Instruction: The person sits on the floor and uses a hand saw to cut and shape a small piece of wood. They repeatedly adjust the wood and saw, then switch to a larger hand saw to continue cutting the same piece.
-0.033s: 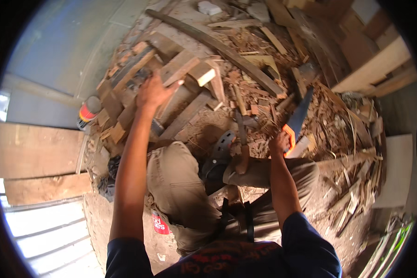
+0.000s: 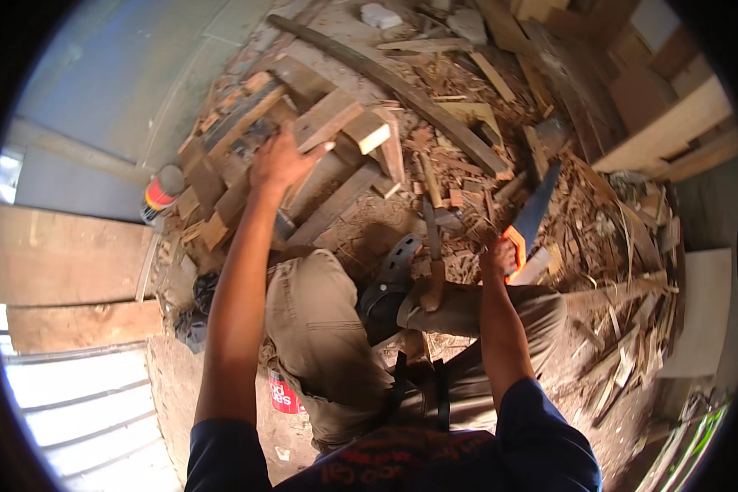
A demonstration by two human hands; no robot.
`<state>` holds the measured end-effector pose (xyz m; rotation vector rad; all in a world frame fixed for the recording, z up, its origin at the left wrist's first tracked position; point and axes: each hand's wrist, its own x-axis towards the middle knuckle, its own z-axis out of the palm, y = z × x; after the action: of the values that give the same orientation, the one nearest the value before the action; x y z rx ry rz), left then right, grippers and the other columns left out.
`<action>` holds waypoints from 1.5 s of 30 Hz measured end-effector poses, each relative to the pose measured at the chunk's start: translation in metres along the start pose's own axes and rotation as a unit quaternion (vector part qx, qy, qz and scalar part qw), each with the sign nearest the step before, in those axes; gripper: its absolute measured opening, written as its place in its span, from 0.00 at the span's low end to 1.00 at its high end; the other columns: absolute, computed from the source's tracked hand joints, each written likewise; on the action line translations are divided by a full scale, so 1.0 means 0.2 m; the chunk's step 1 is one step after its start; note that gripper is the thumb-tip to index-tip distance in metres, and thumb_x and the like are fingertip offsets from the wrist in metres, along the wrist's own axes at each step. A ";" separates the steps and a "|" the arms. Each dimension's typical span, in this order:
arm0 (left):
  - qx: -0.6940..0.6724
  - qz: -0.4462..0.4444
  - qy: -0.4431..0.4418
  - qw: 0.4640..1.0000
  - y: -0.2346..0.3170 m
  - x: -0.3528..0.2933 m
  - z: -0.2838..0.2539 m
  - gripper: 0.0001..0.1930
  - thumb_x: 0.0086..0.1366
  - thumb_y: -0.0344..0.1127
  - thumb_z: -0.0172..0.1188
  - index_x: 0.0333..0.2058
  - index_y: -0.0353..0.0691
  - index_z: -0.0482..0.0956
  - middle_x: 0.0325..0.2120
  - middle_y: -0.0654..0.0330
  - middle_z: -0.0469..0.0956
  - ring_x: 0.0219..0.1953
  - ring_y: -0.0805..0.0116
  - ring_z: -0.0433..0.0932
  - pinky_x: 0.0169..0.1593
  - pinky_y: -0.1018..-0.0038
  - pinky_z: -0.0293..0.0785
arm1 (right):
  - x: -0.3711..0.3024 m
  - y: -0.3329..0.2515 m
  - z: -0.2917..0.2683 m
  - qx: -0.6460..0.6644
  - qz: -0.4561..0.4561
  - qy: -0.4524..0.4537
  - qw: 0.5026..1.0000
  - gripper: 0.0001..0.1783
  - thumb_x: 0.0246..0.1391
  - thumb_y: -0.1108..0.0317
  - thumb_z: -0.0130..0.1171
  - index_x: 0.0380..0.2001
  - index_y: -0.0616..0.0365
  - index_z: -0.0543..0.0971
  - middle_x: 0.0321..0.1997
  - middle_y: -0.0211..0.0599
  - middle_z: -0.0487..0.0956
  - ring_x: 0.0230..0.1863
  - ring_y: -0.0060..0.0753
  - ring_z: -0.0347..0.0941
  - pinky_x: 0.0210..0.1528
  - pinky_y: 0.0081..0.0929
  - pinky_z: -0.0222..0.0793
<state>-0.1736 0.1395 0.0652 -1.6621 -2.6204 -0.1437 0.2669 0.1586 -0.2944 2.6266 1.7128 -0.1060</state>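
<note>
My right hand point(image 2: 497, 259) is closed round the orange handle of a handsaw point(image 2: 536, 215), whose dark blade points up and away to the right. Over a heap of wood offcuts point(image 2: 326, 120) at the left, my left hand point(image 2: 284, 167) is stretched out with the thumb apart from the fingers. Its fingertips are partly lost among the blocks, and I see nothing held in it. A short plank point(image 2: 334, 203) lies just right of that wrist. Between my feet and the heap is a hammer-like tool with a wooden handle point(image 2: 435, 283).
A long beam point(image 2: 394, 82) crosses the littered floor. Wood chips point(image 2: 467, 193) surround the saw. At the left stands a can point(image 2: 166, 184), with a black plastic bag point(image 2: 193, 320) nearer me. Boards point(image 2: 672, 123) lean at the right, and a red package point(image 2: 282, 395) lies beside my leg.
</note>
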 end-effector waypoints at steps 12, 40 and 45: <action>-0.027 0.017 -0.081 0.996 0.00 0.12 -0.06 0.46 0.53 0.52 0.69 0.65 0.34 0.60 0.51 0.42 0.78 0.54 0.47 0.78 0.58 0.58 0.75 | -0.01 -0.12 -0.53 0.488 -0.138 0.148 0.849 0.25 0.70 0.52 0.48 0.51 0.66 0.72 0.33 0.51 0.73 0.31 0.46 0.70 0.36 0.42 0.69; -0.140 -0.117 -0.067 0.981 0.11 0.21 0.01 0.32 0.71 0.56 0.36 0.47 0.35 0.82 0.48 0.45 0.81 0.54 0.49 0.79 0.59 0.56 0.71 | -1.00 -0.29 -2.01 0.565 -0.336 -0.138 0.741 0.14 0.62 0.64 0.63 0.33 0.64 0.74 0.20 0.31 0.78 0.23 0.15 0.74 0.26 0.19 0.70; -0.145 -0.105 -0.106 0.978 0.11 0.20 -0.05 0.32 0.70 0.56 0.37 0.46 0.36 0.83 0.48 0.47 0.81 0.53 0.49 0.79 0.58 0.58 0.72 | -1.01 -0.27 -2.11 0.524 -0.302 -0.183 0.775 0.13 0.62 0.65 0.63 0.36 0.68 0.78 0.21 0.32 0.79 0.26 0.13 0.71 0.29 0.19 0.68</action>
<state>-0.1699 0.1837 0.0795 -1.5433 -3.0620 -0.3945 0.1587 0.0124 0.1395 1.9657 2.7014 -1.9155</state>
